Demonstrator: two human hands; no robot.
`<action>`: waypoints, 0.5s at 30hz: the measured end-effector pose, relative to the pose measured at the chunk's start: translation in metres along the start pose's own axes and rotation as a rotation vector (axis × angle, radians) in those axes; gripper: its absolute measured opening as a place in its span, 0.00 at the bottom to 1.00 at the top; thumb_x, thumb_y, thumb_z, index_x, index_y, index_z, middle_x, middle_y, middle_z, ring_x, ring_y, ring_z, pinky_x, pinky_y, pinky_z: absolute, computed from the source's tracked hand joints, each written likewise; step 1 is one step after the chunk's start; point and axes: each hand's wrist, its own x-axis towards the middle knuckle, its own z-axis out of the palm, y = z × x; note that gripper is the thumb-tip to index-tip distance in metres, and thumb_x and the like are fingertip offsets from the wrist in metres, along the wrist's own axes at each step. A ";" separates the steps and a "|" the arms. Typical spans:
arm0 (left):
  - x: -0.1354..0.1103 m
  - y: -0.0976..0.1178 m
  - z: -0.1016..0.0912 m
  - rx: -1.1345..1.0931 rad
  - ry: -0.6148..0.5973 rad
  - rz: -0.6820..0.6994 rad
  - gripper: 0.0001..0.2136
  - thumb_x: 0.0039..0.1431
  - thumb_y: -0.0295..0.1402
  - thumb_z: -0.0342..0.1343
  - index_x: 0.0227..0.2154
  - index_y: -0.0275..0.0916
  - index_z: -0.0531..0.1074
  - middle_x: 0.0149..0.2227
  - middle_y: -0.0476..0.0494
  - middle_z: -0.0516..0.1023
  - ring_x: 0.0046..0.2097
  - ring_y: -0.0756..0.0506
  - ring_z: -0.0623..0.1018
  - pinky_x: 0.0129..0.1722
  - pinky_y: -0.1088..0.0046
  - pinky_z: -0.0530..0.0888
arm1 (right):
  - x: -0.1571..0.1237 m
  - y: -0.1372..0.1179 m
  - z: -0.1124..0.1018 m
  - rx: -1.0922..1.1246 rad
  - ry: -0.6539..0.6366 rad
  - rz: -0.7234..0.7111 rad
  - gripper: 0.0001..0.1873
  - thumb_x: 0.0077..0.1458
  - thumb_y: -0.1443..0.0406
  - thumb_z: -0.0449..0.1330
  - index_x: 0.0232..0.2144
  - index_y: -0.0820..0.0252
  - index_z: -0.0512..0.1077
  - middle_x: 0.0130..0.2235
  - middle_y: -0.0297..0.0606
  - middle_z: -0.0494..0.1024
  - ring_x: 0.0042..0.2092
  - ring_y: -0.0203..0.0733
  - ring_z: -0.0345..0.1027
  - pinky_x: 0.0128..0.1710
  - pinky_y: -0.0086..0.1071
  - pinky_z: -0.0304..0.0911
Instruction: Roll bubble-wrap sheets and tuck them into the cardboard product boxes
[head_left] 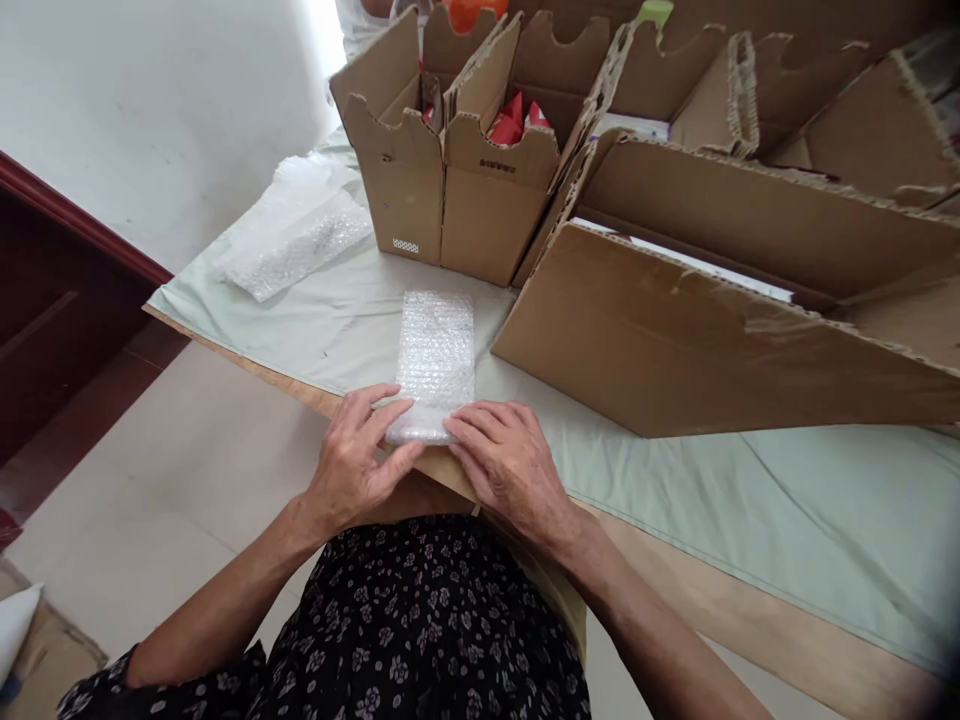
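A narrow strip of clear bubble wrap (pixel 436 345) lies flat on the cloth, its near end folded over into a thick roll at the table's edge. My left hand (pixel 364 445) grips the left end of this roll, fingers on top and thumb at the near side. At the right end, my right hand (pixel 504 450) holds it with the fingers pressed together. Whether anything is wrapped inside the roll I cannot tell. More bubble wrap sheets (pixel 300 225) lie in a loose pile at the back left of the table.
Cut-down cardboard boxes (pixel 401 185) stand in a row at the back, one with red packets (pixel 510 120) inside. A long cardboard box (pixel 660 330) with white edges showing inside stands at the right. Pale green cloth (pixel 675 490) covers the wooden table, whose edge is near my lap.
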 end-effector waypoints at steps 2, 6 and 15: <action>-0.005 0.003 -0.005 -0.044 -0.034 0.077 0.15 0.67 0.33 0.60 0.55 0.42 0.73 0.52 0.37 0.80 0.55 0.37 0.79 0.56 0.54 0.76 | -0.002 0.000 -0.004 0.114 -0.039 0.034 0.12 0.71 0.67 0.54 0.46 0.58 0.78 0.44 0.41 0.84 0.46 0.45 0.74 0.51 0.42 0.62; -0.002 0.001 -0.005 -0.114 -0.087 0.025 0.13 0.68 0.28 0.57 0.54 0.40 0.73 0.41 0.43 0.83 0.43 0.43 0.81 0.48 0.61 0.77 | -0.011 -0.002 -0.010 0.176 -0.043 0.115 0.12 0.71 0.66 0.55 0.51 0.58 0.76 0.45 0.40 0.84 0.46 0.46 0.74 0.50 0.42 0.63; 0.012 -0.007 0.005 0.045 -0.042 -0.052 0.13 0.69 0.35 0.57 0.52 0.39 0.75 0.50 0.36 0.80 0.51 0.37 0.79 0.51 0.56 0.77 | -0.002 0.003 -0.001 -0.060 -0.066 0.039 0.15 0.67 0.67 0.59 0.54 0.60 0.74 0.55 0.47 0.79 0.54 0.54 0.70 0.53 0.47 0.62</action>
